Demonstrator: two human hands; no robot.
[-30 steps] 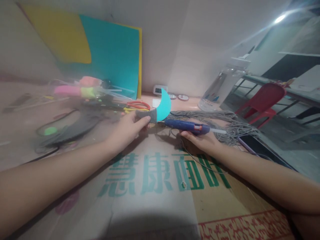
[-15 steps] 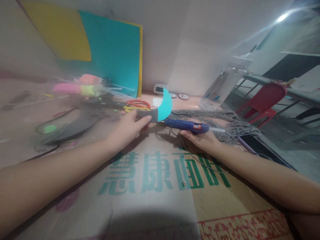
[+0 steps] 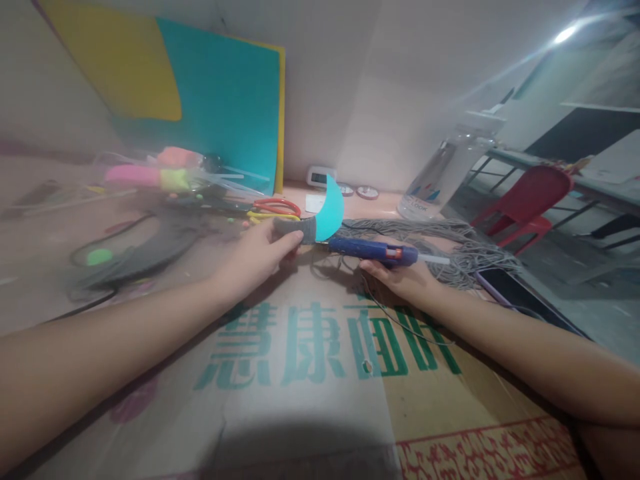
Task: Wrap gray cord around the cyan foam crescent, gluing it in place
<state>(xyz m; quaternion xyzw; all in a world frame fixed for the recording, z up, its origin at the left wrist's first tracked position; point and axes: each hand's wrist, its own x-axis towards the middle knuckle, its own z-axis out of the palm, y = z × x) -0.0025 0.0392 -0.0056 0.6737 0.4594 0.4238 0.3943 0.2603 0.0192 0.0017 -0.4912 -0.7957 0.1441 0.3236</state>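
Between thumb and fingers, my left hand [image 3: 255, 257] pinches a crescent-shaped piece [image 3: 332, 212], bright turquoise at its bare end and wrapped in grey cord along the held part. My right hand [image 3: 400, 277] is closed around a blue glue gun [image 3: 367, 250] with a white glue stick poking out of its back. The gun's metal nozzle [image 3: 323, 243] is at the lower edge of the wrapped part, close to where the cord stops; whether it touches I cannot tell. A loose grey cord [image 3: 395, 321] trails below the gun.
Cardboard [image 3: 310, 413] with green lettering covers the table. Grey cord [image 3: 460, 247] lies heaped at right, beside a phone [image 3: 525, 297] and a clear bottle [image 3: 440, 173]. Red-handled scissors [image 3: 277, 207] lie behind my left hand. Turquoise and yellow sheets [image 3: 230, 107] lean on the wall.
Both hands hold nearly the same pose. The crescent piece and glue gun have hardly moved; the view has shifted very slightly.
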